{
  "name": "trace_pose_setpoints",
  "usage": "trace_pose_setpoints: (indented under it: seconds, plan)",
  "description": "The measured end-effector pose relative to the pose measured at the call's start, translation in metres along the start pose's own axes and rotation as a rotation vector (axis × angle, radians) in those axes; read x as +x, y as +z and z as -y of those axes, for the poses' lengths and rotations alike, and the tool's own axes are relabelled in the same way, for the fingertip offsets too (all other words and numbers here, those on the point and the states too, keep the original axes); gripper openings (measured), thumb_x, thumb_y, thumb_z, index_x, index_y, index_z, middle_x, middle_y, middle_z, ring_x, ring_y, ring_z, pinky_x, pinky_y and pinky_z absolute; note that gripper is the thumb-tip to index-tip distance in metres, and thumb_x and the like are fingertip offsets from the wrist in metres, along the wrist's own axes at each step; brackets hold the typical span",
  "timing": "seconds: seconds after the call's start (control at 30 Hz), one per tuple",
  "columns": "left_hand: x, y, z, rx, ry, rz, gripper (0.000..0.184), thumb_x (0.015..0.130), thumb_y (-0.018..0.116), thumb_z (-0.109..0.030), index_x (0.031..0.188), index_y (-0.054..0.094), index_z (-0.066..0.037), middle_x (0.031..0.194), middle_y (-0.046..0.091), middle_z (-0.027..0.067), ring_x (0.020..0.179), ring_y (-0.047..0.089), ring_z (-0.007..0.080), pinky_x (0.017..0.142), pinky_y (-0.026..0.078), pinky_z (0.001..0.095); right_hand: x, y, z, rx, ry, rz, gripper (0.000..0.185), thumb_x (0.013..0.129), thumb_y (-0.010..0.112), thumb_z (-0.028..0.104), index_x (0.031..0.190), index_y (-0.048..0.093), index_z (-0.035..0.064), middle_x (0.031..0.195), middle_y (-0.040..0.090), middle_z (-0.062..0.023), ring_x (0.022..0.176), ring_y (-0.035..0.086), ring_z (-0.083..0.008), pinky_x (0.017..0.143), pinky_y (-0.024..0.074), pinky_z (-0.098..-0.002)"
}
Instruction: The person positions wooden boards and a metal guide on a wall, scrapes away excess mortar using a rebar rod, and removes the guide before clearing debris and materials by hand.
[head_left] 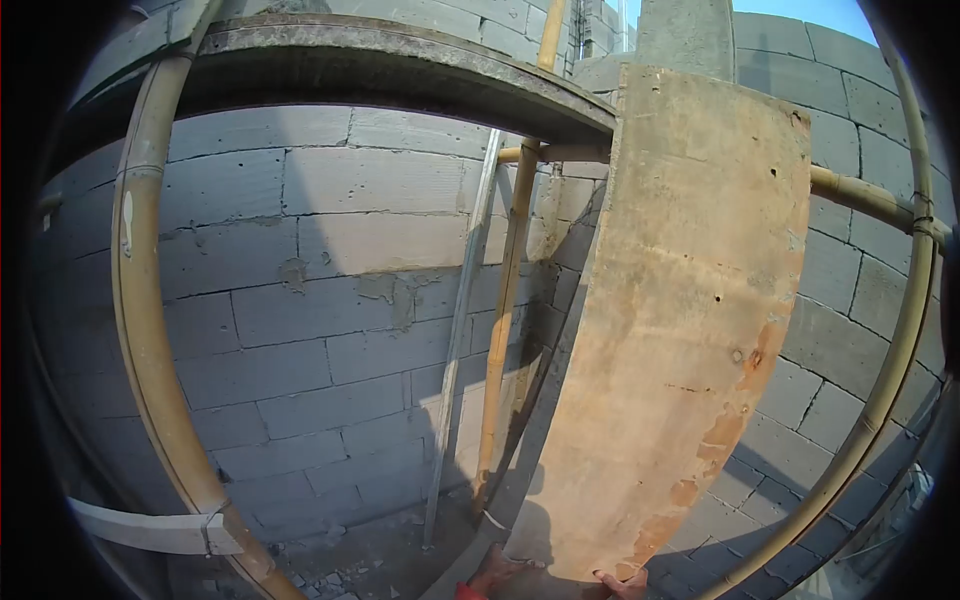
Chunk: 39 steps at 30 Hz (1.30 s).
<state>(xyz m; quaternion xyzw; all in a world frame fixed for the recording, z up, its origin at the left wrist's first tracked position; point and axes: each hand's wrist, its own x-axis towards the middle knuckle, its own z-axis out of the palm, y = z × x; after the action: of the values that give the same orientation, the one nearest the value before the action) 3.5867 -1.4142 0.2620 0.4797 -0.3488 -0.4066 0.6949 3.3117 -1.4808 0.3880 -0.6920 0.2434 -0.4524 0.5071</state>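
Note:
A long, worn plywood board (690,270) rises steeply from the bottom of the head view, its far end near the concrete column. Stains, small holes and peeled orange patches mark its face. My left hand (497,570) is closed on the board's lower left corner, with a bit of red sleeve at the wrist. On the lower right edge, my right hand (622,583) has its fingers curled over the wood. The undersides of both hands are cut off or hidden.
Bamboo poles stand at left (150,250) and right (900,340). A dark plank (400,60) crosses overhead beside the board. Grey block walls (250,330) form a corner behind. A metal strip (465,320) and a thinner bamboo pole (510,310) lean there, with rubble (345,580) below.

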Motion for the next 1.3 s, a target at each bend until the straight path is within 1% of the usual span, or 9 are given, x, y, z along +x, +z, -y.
trace_pose_setpoints:
  seconds: [0.13, 0.23, 0.4, 0.57, 0.73, 0.93, 1.0, 1.17, 1.3]
  plan:
    - [-0.001, 0.006, -0.059, 0.404, 0.003, 0.141, 0.084, 0.068, 0.092, -0.035, 0.134, 0.053, 0.0, 0.128, 0.061, 0.0139, 0.119, 0.059, 0.0239, 0.103, 0.047, 0.0391, -0.008, 0.003, -0.012, -0.033, -0.043, -0.193, 0.031, 0.075, 0.083, 0.013, 0.096, 0.066, -0.0023, 0.091, 0.069, -0.0084, 0.083, 0.064, -0.0166, 0.078, 0.0515, -0.0319]
    - [0.015, 0.005, -0.1, 0.019, 0.166, 0.131, 0.097, 0.076, 0.087, -0.031, 0.151, 0.03, -0.005, 0.149, 0.037, 0.0157, 0.138, 0.04, 0.0264, 0.112, 0.038, 0.0396, -0.009, 0.021, 0.02, -0.124, -0.011, -0.461, 0.023, 0.076, 0.084, 0.011, 0.085, 0.067, -0.002, 0.081, 0.067, -0.0054, 0.074, 0.06, -0.0136, 0.072, 0.0497, -0.0286]
    - [0.076, -0.02, -0.153, 0.166, 0.286, -0.152, 0.097, 0.078, 0.083, -0.042, 0.152, 0.029, -0.01, 0.145, 0.039, 0.027, 0.135, 0.044, 0.0399, 0.11, 0.041, 0.0471, 0.031, 0.019, 0.029, -0.027, -0.031, -0.483, 0.022, 0.078, 0.083, 0.011, 0.086, 0.066, 0.0005, 0.081, 0.061, 0.0014, 0.075, 0.055, -0.0096, 0.071, 0.046, -0.0261]
    - [0.163, -0.025, -0.172, 0.193, 0.395, -0.128, 0.126, 0.062, 0.089, -0.055, 0.155, 0.018, -0.008, 0.156, 0.022, 0.0324, 0.145, 0.023, 0.0485, 0.115, 0.028, 0.0559, 0.073, 0.032, 0.021, 0.154, -0.033, -0.515, 0.023, 0.081, 0.079, 0.004, 0.099, 0.067, -0.0034, 0.09, 0.065, -0.0019, 0.08, 0.057, -0.0099, 0.074, 0.047, -0.0251]
    - [0.2, -0.012, -0.201, 0.356, 0.405, -0.074, 0.128, 0.06, 0.089, -0.053, 0.157, 0.018, -0.009, 0.154, 0.028, 0.03, 0.148, 0.024, 0.0363, 0.119, 0.027, 0.0445, 0.116, 0.028, 0.009, 0.239, 0.032, -0.463, 0.03, 0.081, 0.079, 0.002, 0.108, 0.066, -0.0054, 0.097, 0.067, -0.0047, 0.084, 0.06, -0.0118, 0.077, 0.0485, -0.0259]
    - [0.21, -0.019, -0.195, 0.479, 0.256, 0.042, 0.117, 0.071, 0.084, -0.048, 0.158, 0.015, -0.01, 0.156, 0.028, 0.0256, 0.147, 0.026, 0.0373, 0.12, 0.025, 0.0443, 0.14, 0.039, 0.041, 0.272, 0.117, -0.425, 0.033, 0.079, 0.082, 0.004, 0.106, 0.067, -0.0056, 0.092, 0.066, -0.0033, 0.08, 0.057, -0.0111, 0.074, 0.0466, -0.0256]
    - [0.217, -0.023, -0.187, 0.147, 0.281, 0.281, 0.109, 0.079, 0.078, -0.051, 0.158, 0.014, -0.01, 0.157, 0.027, 0.0226, 0.148, 0.024, 0.0348, 0.121, 0.021, 0.0425, 0.146, 0.037, 0.05, 0.251, 0.125, -0.427, 0.034, 0.079, 0.082, 0.005, 0.106, 0.066, -0.0056, 0.091, 0.065, -0.0031, 0.079, 0.056, -0.0108, 0.073, 0.0459, -0.0254]
    - [0.215, -0.04, -0.168, 0.015, 0.157, 0.258, 0.106, 0.08, 0.058, -0.078, 0.157, 0.025, -0.013, 0.157, 0.029, 0.0169, 0.14, 0.033, 0.0224, 0.116, 0.023, 0.0349, 0.13, 0.031, 0.028, 0.095, 0.135, -0.376, 0.018, 0.084, 0.078, 0.008, 0.086, 0.061, 0.0013, 0.083, 0.058, 0.0011, 0.074, 0.048, -0.0083, 0.069, 0.0388, -0.0233]
    - [0.2, -0.086, -0.146, 0.047, 0.053, 0.162, 0.101, 0.082, 0.064, -0.071, 0.156, 0.028, -0.012, 0.154, 0.036, 0.0149, 0.144, 0.032, 0.0267, 0.117, 0.024, 0.0356, 0.114, 0.049, 0.003, 0.129, 0.158, -0.385, 0.03, 0.081, 0.08, 0.004, 0.073, 0.052, 0.0072, 0.072, 0.048, 0.006, 0.067, 0.037, -0.0069, 0.062, 0.0306, -0.0237]
